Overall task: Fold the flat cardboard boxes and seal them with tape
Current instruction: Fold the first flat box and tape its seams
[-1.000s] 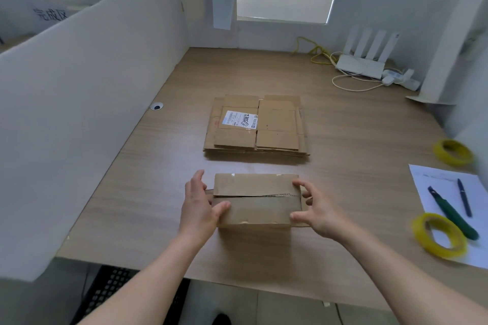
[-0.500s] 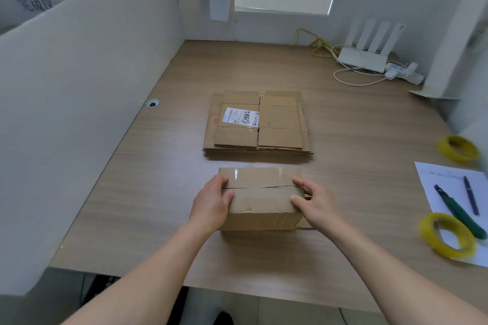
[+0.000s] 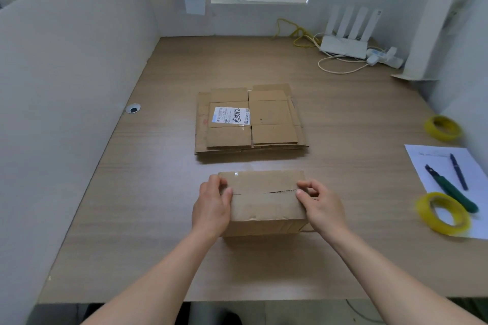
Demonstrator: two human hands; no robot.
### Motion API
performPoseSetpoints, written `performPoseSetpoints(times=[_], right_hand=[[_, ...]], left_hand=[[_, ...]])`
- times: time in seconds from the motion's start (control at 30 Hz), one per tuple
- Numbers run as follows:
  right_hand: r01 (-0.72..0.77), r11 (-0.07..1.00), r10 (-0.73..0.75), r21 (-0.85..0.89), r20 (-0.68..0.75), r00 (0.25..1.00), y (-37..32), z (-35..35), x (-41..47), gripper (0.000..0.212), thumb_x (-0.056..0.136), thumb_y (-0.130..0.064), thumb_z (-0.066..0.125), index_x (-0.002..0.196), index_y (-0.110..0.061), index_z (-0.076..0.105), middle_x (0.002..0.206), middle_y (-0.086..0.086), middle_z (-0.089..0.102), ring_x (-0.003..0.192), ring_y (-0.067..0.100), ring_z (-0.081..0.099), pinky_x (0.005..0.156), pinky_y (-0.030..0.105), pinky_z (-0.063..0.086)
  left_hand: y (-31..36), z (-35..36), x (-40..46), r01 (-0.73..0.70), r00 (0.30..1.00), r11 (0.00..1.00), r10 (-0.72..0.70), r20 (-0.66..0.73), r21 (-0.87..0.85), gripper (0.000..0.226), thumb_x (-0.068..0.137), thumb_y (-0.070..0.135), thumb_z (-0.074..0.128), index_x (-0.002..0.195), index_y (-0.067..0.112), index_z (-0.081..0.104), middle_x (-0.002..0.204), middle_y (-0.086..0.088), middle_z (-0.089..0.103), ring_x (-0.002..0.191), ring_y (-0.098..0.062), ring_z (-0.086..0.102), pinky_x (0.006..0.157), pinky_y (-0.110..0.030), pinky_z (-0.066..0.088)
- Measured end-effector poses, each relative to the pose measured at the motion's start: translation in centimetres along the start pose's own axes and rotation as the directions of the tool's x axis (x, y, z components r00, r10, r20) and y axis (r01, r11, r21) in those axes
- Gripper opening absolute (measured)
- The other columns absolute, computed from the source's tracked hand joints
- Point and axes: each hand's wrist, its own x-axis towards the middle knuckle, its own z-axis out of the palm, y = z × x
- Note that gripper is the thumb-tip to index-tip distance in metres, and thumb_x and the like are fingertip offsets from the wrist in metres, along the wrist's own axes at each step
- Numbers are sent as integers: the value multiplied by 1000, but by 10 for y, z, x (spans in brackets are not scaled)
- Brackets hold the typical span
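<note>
A small folded cardboard box (image 3: 264, 203) stands on the wooden table (image 3: 148, 219) in front of me, its two top flaps meeting along a seam with a slight gap. My left hand (image 3: 212, 206) grips the box's left end, thumb on top at the seam. My right hand (image 3: 320, 206) holds the right end with curled fingers and its thumb on the top edge. Behind the box lies a stack of flat cardboard boxes (image 3: 250, 121), the top one bearing a white label. Two yellow tape rolls lie at the right, one near (image 3: 443, 214) and one farther back (image 3: 442, 128).
A white sheet of paper (image 3: 472, 166) at the right carries a green-handled cutter (image 3: 451, 188) and a dark pen (image 3: 459, 171). A white router (image 3: 346, 45) with cables sits at the back right. White partition boards (image 3: 66, 100) wall the left side and rear.
Both hands have closed in on the box ends and slid up to the top seam. The box now sits squarer, with the flaps pressed flatter.
</note>
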Motion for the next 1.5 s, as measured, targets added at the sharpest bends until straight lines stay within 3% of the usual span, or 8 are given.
performPoseSetpoints(times=[0.2,0.77,0.9,1.0,1.07,1.13,1.3,1.5], right_hand=[[3,999,1,47,-86,996,4,7,-7,17,86,-22,73,85,-38,67,83,-13,68,80,7,64,70,28,48],[-45,991,60,129,-114,992,12,-2,2,25,84,-12,74,79,-35,69,76,-10,69,72,6,62,73,26,47],[-45,988,63,147,-121,991,13,0,1,23,84,-13,75,79,-35,69,77,-8,70,74,9,63,73,28,49],[-45,988,64,150,-124,990,14,0,0,24,84,-13,75,79,-36,69,77,-9,70,74,7,64,73,28,49],[-37,989,56,141,-128,990,14,-1,0,25,83,-13,75,78,-37,69,77,-10,70,73,5,64,72,26,48],[-41,990,58,136,-127,990,15,0,0,26,83,-14,75,77,-38,68,77,-10,70,72,4,63,70,26,47],[-48,986,66,161,-110,992,10,-1,-1,25,83,-13,74,77,-37,67,77,-10,69,72,2,63,71,26,49],[-24,985,6,173,103,995,16,-23,3,23,88,-16,69,95,-38,70,89,-11,71,79,5,65,78,21,54]], left_hand=[[-3,-3,6,-61,997,998,60,49,23,6,99,36,46,100,32,42,105,2,50,85,-16,56,75,-36,50],[8,2,3,-154,985,986,149,88,56,5,102,30,35,101,32,39,108,-3,49,85,-20,54,71,-33,44],[11,-2,-1,-192,981,972,184,69,136,4,100,27,40,99,29,43,119,-4,47,95,-22,51,70,-36,49],[19,-1,-6,-406,908,811,412,81,421,6,90,15,54,97,17,54,130,-8,44,111,-30,43,75,-38,45],[29,2,-14,-571,805,655,566,178,496,8,82,9,59,90,13,59,118,-11,53,104,-33,49,76,-40,44],[38,8,-25,-636,750,582,620,230,507,11,78,8,60,87,13,61,101,-9,58,90,-30,51,69,-37,42],[56,26,-37,-587,795,600,552,250,543,28,84,17,52,111,21,60,112,-10,54,97,-33,46,79,-42,41],[66,33,-37,-513,846,649,492,205,562,8,87,24,58,94,23,63,104,-6,53,91,-29,44,72,-41,40]])
